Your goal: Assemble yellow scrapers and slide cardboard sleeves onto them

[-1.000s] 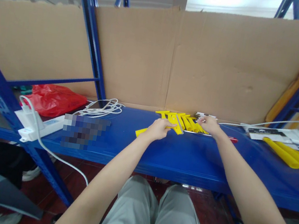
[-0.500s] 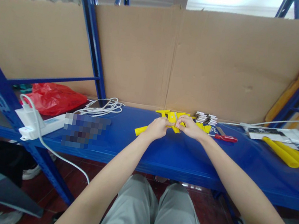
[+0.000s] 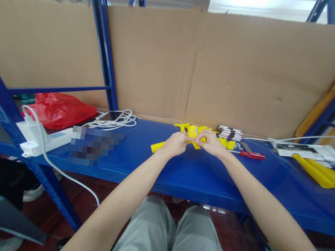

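Observation:
My left hand is closed, fingers pressed together, over a yellow tube-like piece whose end sticks out to the left of the wrist. Close on its right, my right hand is bent into a pinch, its fingertips almost meeting those of the left. What the right fingertips hold is too small to make out. Just behind the hands lie more yellow pieces, partly covered by the fingers. Beside the right wrist is a yellow folded piece.
Right of the hands are a red-handled screwdriver and a stack of white-and-dark pieces. Yellow tubes lie farther right. Leftward are a power strip, a white cable coil and a red bag. Cardboard walls the back of the blue shelf.
Both hands stay in nearly the same place. My right fingers have shifted slightly at the pinch, toward the left hand. The view has moved a little.

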Demonstrator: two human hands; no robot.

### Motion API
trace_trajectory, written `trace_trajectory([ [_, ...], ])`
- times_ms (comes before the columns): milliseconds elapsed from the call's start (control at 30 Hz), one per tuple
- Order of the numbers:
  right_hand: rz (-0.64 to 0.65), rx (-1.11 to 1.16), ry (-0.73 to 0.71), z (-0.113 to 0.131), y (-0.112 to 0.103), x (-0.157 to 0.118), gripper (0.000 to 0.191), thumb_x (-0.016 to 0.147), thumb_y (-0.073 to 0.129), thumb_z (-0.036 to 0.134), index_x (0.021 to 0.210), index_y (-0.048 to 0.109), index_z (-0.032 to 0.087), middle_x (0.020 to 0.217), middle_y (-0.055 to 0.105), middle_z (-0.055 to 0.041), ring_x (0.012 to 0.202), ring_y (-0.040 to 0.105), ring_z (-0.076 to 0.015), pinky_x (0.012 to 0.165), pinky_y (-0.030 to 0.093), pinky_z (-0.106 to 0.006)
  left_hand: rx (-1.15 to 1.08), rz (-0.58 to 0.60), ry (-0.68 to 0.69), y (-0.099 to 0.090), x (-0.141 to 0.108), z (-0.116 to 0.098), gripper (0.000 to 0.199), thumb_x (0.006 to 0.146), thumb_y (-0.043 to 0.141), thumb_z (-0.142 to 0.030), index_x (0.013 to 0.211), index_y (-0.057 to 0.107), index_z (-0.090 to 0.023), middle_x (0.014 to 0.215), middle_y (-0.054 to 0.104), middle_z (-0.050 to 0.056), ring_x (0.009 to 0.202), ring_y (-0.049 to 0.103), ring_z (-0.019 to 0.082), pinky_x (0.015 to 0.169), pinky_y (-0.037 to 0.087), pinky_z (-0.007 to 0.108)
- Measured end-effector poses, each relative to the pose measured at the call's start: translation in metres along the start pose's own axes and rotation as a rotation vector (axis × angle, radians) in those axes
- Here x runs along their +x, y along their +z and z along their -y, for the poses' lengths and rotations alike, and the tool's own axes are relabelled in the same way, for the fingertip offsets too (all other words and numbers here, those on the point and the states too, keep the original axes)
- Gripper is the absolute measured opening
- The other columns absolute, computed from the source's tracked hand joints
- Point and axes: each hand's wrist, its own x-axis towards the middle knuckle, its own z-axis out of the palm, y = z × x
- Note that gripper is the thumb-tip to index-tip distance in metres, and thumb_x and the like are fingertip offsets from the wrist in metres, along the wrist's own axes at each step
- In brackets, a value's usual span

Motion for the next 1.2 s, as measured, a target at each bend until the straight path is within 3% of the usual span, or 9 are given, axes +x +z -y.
trace_trajectory([
  [233, 0.028, 0.099, 0.111, 0.005, 0.0, -0.002, 0.01, 0.075, 0.061, 0.024, 0.066, 0.064, 0.021, 0.078, 0.067, -0.0029, 0.086, 0.06, -0.0214, 0.092, 0.044, -0.043, 0.015, 0.011, 0.006, -0.002, 0.0, -0.002, 0.04, 0.089, 0.055, -0.007, 0.118, 0.073, -0.027, 0.107, 0.073, 0.008, 0.103, 0.067, 0.02, 0.093, 0.052, 0.032],
  [333, -0.064, 0.127, 0.172, 0.004, 0.002, -0.003, 0.008, 0.072, 0.067, 0.027, 0.073, 0.063, 0.021, 0.087, 0.067, -0.004, 0.094, 0.059, -0.0232, 0.095, 0.043, -0.046, 0.011, 0.008, 0.01, -0.003, 0.0, -0.004, 0.04, 0.089, 0.054, -0.006, 0.117, 0.073, -0.027, 0.105, 0.073, 0.008, 0.103, 0.067, 0.021, 0.093, 0.053, 0.033],
  [467, -0.144, 0.323, 0.274, 0.005, 0.0, -0.007, 0.021, 0.074, 0.067, 0.029, 0.092, 0.061, 0.02, 0.106, 0.066, -0.0074, 0.099, 0.06, -0.022, 0.09, 0.048, -0.042, -0.018, -0.011, 0.01, -0.002, 0.001, -0.003, 0.039, 0.089, 0.055, -0.006, 0.119, 0.072, -0.026, 0.113, 0.073, 0.008, 0.106, 0.068, 0.021, 0.096, 0.052, 0.034],
  [567, -0.063, 0.526, 0.381, 0.01, -0.006, -0.01, 0.026, 0.078, 0.065, 0.026, 0.102, 0.059, 0.021, 0.102, 0.068, -0.0071, 0.089, 0.064, -0.0187, 0.079, 0.052, -0.035, -0.036, -0.028, -0.006, -0.001, 0.002, -0.002, 0.04, 0.088, 0.056, -0.005, 0.12, 0.071, -0.024, 0.118, 0.072, 0.008, 0.111, 0.066, 0.021, 0.099, 0.05, 0.033],
  [667, 0.066, 0.668, 0.444, 0.017, -0.009, -0.013, 0.03, 0.078, 0.066, 0.021, 0.107, 0.058, 0.021, 0.08, 0.069, -0.0026, 0.069, 0.063, -0.0158, 0.068, 0.052, -0.03, -0.03, -0.04, -0.013, -0.001, 0.001, -0.001, 0.041, 0.088, 0.056, -0.005, 0.123, 0.07, -0.022, 0.122, 0.071, 0.008, 0.114, 0.066, 0.021, 0.1, 0.05, 0.033],
  [767, 0.101, 0.74, 0.418, 0.021, -0.01, -0.013, 0.027, 0.076, 0.067, 0.015, 0.101, 0.061, 0.019, 0.068, 0.065, 0.001, 0.058, 0.059, -0.0125, 0.062, 0.049, -0.026, -0.006, -0.045, 0.024, -0.002, 0.001, 0.0, 0.042, 0.088, 0.056, -0.006, 0.124, 0.069, -0.023, 0.123, 0.07, 0.007, 0.111, 0.067, 0.021, 0.099, 0.051, 0.034],
  [933, 0.1, 0.798, 0.331, 0.017, -0.01, -0.011, 0.015, 0.072, 0.069, 0.013, 0.086, 0.067, 0.018, 0.068, 0.063, 0.0015, 0.058, 0.054, -0.0097, 0.056, 0.044, -0.022, 0.031, -0.047, 0.1, -0.004, -0.001, 0.0, 0.044, 0.09, 0.054, -0.006, 0.126, 0.068, -0.028, 0.131, 0.066, 0.007, 0.111, 0.068, 0.022, 0.098, 0.052, 0.037],
  [1200, 0.089, 0.868, 0.379, 0.021, -0.011, -0.012, 0.01, 0.071, 0.071, 0.012, 0.078, 0.068, 0.018, 0.069, 0.063, 0.0019, 0.057, 0.051, -0.0082, 0.056, 0.042, -0.021, 0.045, 0.014, 0.082, -0.008, -0.001, -0.003, 0.047, 0.088, 0.053, -0.003, 0.126, 0.068, -0.026, 0.131, 0.065, 0.01, 0.11, 0.068, 0.024, 0.097, 0.052, 0.039],
])
